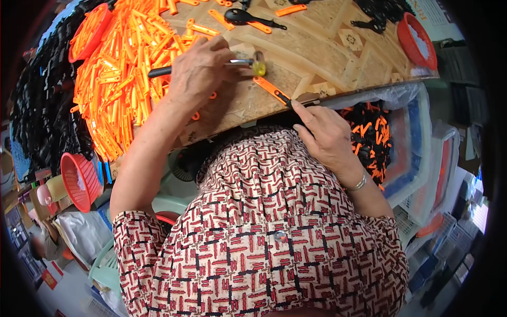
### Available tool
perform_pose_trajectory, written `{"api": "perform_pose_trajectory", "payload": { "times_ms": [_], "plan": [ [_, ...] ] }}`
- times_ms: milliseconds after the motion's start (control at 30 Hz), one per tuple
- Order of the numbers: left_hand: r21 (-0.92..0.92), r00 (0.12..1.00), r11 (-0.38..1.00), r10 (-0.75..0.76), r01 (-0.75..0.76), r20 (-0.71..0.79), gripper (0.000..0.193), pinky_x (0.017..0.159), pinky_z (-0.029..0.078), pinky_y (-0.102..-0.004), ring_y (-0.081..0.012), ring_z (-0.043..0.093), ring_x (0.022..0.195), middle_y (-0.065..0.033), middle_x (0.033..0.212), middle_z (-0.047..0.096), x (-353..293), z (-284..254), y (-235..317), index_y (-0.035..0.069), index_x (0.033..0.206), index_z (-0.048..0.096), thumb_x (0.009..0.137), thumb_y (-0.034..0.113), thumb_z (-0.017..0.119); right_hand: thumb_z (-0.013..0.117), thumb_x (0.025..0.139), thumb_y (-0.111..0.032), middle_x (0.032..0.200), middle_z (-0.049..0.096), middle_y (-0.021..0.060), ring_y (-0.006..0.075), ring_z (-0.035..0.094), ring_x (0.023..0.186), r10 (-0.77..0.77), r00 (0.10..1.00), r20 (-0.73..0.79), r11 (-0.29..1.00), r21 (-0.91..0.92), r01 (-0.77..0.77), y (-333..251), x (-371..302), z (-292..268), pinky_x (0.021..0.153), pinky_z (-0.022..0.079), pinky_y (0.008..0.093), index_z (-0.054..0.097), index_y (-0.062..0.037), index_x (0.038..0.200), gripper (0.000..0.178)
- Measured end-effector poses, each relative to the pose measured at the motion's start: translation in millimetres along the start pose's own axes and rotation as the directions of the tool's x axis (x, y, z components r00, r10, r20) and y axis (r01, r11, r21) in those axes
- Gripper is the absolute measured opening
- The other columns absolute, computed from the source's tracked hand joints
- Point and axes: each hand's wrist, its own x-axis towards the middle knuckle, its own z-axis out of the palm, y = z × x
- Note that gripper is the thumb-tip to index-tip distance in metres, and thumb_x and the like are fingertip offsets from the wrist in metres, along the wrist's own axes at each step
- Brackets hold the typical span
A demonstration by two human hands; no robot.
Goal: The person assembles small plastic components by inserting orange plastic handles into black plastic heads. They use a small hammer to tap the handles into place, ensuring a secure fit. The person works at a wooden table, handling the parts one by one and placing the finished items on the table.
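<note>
My left hand (203, 66) is closed round a small hammer with a dark handle (160, 71), a metal shaft and a clear yellowish head (259, 64). That head hangs just above the far end of an orange plastic handle piece (268, 87) near the table's front edge. A black plastic part (283, 98) meets the orange piece at its near end. My right hand (325, 132) grips this black part with finger and thumb, hiding some of it. Beside my left hand spreads a large heap of orange handle pieces (124, 79).
A black spoon-shaped piece (242, 17) lies on the patterned table (311, 58) among loose orange pieces. Red baskets stand at far left (91, 34), far right (422, 45) and lower left (82, 182). A lined crate (412, 142) with black-and-orange pieces (372, 140) sits beside my right arm.
</note>
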Motion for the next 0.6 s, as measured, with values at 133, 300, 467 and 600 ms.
{"api": "perform_pose_trajectory", "payload": {
  "times_ms": [133, 300, 467, 600],
  "plan": [
    [-0.165, 0.991, 0.981, 0.119, -0.107, 0.067, 0.026, 0.08, 0.053, -0.0369, -0.026, 0.064, 0.094, -0.0065, 0.099, 0.068, -1, -10, 3, 0.01, 0.106, 0.073, 0.081, 0.017, 0.073, 0.077, 0.079, -0.014, 0.086, 0.06, 0.0071, 0.0243, 0.061, 0.075, 0.008, 1.0, -0.015, 1.0, 0.02, -0.007, 1, -9, 3, 0.066, 0.049, 0.0364, 0.067, -0.0048, 0.123, 0.047],
    [-0.437, 0.932, 0.884, 0.284, -0.163, 0.227, 0.03, 0.079, 0.054, -0.0391, -0.0318, 0.068, 0.09, -0.0122, 0.098, 0.071, 5, -17, 33, 0.006, 0.113, 0.072, 0.083, 0.013, 0.074, 0.075, 0.081, -0.013, 0.082, 0.058, 0.0057, 0.0226, 0.059, 0.07, -0.022, 0.999, -0.049, 1.0, -0.016, 0.021, 5, -12, 11, 0.063, 0.048, 0.0347, 0.069, -0.0044, 0.12, 0.04],
    [-0.413, 0.894, 0.89, 0.332, -0.192, 0.301, 0.029, 0.078, 0.054, -0.0377, -0.0312, 0.069, 0.087, -0.0116, 0.096, 0.073, 22, 5, 30, 0.006, 0.11, 0.073, 0.084, 0.019, 0.076, 0.075, 0.078, -0.009, 0.077, 0.056, 0.0048, 0.0223, 0.058, 0.066, -0.079, 0.988, -0.133, 0.997, -0.015, 0.078, 2, -10, 21, 0.059, 0.046, 0.0354, 0.069, -0.0045, 0.117, 0.04],
    [-0.502, 0.861, 0.85, 0.368, -0.159, 0.35, 0.026, 0.078, 0.054, -0.0378, -0.0314, 0.069, 0.087, -0.0115, 0.095, 0.073, 31, 7, 31, 0.008, 0.107, 0.074, 0.084, 0.021, 0.076, 0.075, 0.077, -0.008, 0.076, 0.055, 0.0046, 0.0221, 0.057, 0.064, -0.056, 0.99, -0.128, 0.998, -0.036, 0.052, -2, -11, 20, 0.057, 0.046, 0.0353, 0.07, -0.0043, 0.113, 0.037]
  ]
}}
